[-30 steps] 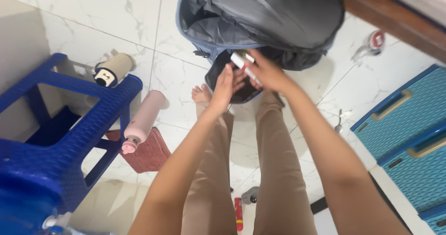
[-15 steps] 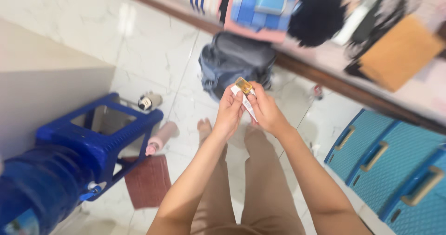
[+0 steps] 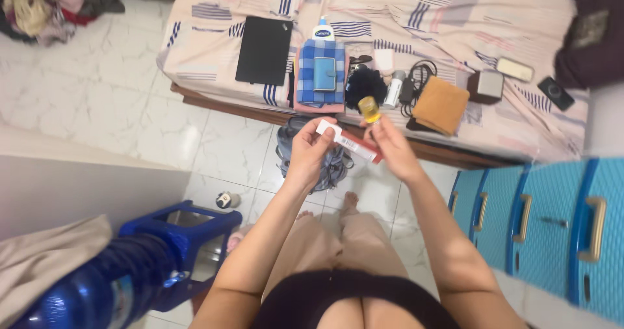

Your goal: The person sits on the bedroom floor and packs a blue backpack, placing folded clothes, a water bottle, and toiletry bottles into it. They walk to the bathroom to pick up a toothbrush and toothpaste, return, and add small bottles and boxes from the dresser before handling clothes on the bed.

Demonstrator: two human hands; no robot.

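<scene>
Left hand point(image 3: 311, 148) grips a white-and-red tube point(image 3: 348, 142); right hand point(image 3: 388, 148) pinches a blurred yellow bottle point(image 3: 369, 108).

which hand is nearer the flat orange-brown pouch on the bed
Right. The right hand, holding a small yellow bottle, sits just left of and below the flat orange-brown pouch. The left hand, gripping a long white and red box, is farther left.

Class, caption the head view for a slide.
Left hand holds a slim box, right hand a small yellow bottle.
</scene>
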